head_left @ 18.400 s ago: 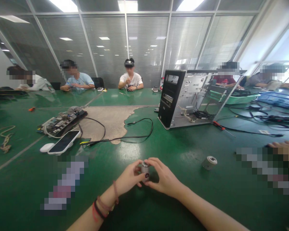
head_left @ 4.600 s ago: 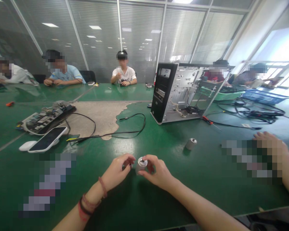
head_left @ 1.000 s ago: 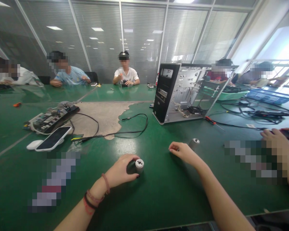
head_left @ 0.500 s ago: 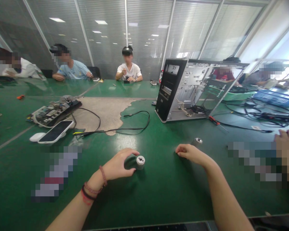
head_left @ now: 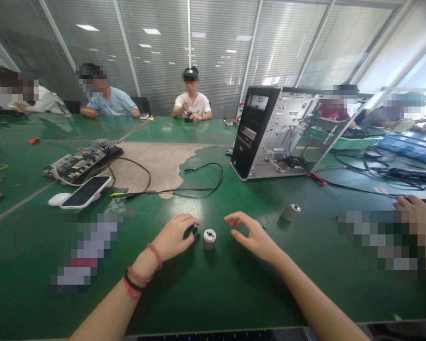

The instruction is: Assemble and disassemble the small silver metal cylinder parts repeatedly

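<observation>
Over the green tabletop, we are holding our bare left hand half open and empty, just beside the upright silver-grey metal cylinder. On its other side, we are holding our bare right hand wider, thumb and fingers parted, gripping nothing. Beyond, rightward, a second grey metal cylinder is standing. Farther away, we are facing an opened black-and-silver computer case and a person in a white T-shirt.
</observation>
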### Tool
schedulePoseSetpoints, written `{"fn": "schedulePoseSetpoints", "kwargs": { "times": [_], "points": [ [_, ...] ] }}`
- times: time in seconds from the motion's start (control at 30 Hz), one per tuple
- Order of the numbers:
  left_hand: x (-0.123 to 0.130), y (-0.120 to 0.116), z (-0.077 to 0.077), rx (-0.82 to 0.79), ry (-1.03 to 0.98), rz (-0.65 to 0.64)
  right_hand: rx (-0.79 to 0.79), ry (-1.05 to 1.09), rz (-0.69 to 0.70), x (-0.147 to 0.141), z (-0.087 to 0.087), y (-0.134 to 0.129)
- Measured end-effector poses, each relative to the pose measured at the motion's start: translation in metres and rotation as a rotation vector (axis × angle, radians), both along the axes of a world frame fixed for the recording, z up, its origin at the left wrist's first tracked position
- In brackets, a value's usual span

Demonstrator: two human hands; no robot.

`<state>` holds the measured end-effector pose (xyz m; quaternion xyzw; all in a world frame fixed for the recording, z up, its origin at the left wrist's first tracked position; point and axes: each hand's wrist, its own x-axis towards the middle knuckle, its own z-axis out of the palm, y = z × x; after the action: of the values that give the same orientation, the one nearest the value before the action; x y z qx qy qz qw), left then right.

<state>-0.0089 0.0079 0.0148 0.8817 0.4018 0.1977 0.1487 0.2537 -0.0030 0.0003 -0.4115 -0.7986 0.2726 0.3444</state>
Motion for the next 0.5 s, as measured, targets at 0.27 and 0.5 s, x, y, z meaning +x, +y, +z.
{"fn": "schedulePoseSetpoints", "kwargs": {
  "times": [0.27,0.5],
  "points": [
    [-0.002,0.004,-0.004,0.049,0.008,0.037,0.034,0.013,0.068,-0.045,-0.020,-0.014],
    [-0.001,0.004,-0.006,0.069,0.021,0.036,0.140,-0.019,-0.056,-0.048,-0.025,-0.015]
  ]
}}
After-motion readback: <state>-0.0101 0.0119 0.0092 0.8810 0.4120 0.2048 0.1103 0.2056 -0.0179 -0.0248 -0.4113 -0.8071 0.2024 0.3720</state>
